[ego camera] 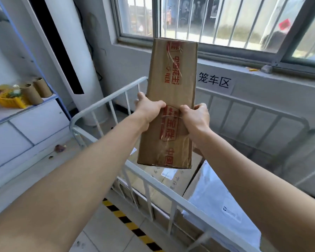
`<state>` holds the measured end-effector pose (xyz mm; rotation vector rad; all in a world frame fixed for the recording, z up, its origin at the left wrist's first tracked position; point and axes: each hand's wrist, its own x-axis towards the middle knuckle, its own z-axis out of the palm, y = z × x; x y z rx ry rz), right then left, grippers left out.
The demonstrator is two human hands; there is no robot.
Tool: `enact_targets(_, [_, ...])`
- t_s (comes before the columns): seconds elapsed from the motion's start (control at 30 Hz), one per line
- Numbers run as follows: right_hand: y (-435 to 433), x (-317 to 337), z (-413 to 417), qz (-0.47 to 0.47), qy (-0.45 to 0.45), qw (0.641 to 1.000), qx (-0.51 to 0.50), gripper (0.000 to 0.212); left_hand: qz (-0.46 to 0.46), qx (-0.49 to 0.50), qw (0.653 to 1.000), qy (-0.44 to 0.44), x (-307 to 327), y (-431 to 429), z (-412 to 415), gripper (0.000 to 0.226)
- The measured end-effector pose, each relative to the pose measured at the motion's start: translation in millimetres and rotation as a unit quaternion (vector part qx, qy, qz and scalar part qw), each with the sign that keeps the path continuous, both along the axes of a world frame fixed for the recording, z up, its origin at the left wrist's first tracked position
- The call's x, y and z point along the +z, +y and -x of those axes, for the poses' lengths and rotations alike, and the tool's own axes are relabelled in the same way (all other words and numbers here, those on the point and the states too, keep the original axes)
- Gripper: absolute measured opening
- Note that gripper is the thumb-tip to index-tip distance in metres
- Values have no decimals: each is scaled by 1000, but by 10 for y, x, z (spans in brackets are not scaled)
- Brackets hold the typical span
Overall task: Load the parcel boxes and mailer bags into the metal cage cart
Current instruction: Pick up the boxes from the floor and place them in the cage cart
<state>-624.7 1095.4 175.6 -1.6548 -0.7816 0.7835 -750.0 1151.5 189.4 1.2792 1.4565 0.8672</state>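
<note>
While both arms reach in from the lower corners of the frame, the left hand (149, 110) and the right hand (195, 115) each clamp one long edge of a tall brown parcel box (171, 84), fingers curled round it. The box stands nearly upright at the centre of the frame, held in the air above the white metal cage cart (105, 99). Inside the cart, at lower centre, lie other cardboard boxes (160, 180) and a white mailer bag (216, 197). Cardboard tubes (36, 90) stand on a white surface (35, 110) at the left.
</note>
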Motion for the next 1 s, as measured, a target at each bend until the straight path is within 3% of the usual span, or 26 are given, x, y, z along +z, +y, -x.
enact_targets(0.17, [454,-429,-285,44,7,998,-53,39,42,-54,998,-8,-427,560,-340,82])
enact_targets(0.47, [961,-1531,-532,197,20,976,-95,35,114,-100,985,77,-1630,1184,-675,74])
enact_targets(0.6, [960,-2111,-552,263,57,957,-108,33,175,-144,969,99,-2210,1287,-743,72])
enact_targets(0.83, [986,-2991,-381,347,146,913,-158,47,230,-237,933,142,-3066,1429,-711,56])
enact_targets(1.0, [1041,-3424,-320,379,176,891,-179,55,285,-260,910,155,-3555,1462,-629,65])
